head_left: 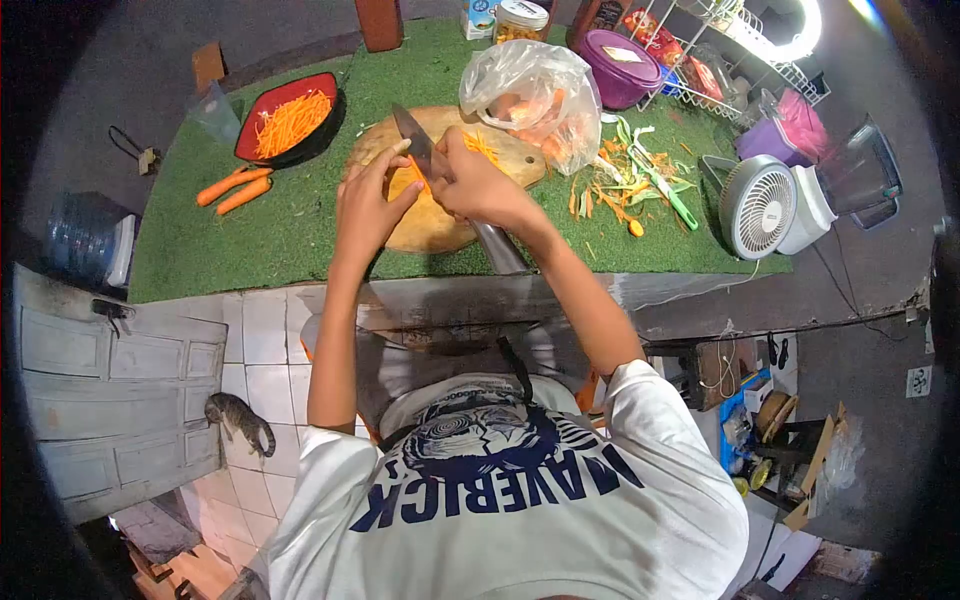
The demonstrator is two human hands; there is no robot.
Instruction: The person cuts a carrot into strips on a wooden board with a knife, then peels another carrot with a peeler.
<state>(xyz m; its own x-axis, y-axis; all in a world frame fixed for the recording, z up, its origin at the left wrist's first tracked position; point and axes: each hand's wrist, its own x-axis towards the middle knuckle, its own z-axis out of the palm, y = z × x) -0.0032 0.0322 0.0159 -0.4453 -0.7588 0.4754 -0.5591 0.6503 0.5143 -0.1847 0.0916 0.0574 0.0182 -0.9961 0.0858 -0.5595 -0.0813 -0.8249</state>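
Head view: carrot piece and knife, with round board

Carrot piece (417, 174), one. On the wooden board (425, 237), between left hand and blade. Likely light, stiff and crisp, slippery where cut; best steadied from above, fingertips tucked back from the edge.

Knife (409, 128), one. Broad dark blade, tip pointing far and left. Probably rigid, of moderate weight, perhaps slick with juice; take by the handle only.

Left hand (372, 198): fingers curved, thumb apart from them, about the carrot piece; how firmly they press cannot be told. Right hand (478, 182): closed round the knife, covering its grip.

Cut strips (481, 149), on the board's far right part. Thin, bendable, easily snapped; lift by the loose pinch.

Whole carrots (246, 195), two, left on the green-covered table (300, 235), near the red-and-black bowl (280, 92) of carrot shreds (290, 126). Firm, tapered, apt to roll; hold at the thick part.

Plastic bag (530, 85), far right of the board, orange contents. Limp, slippery; gather at the top.
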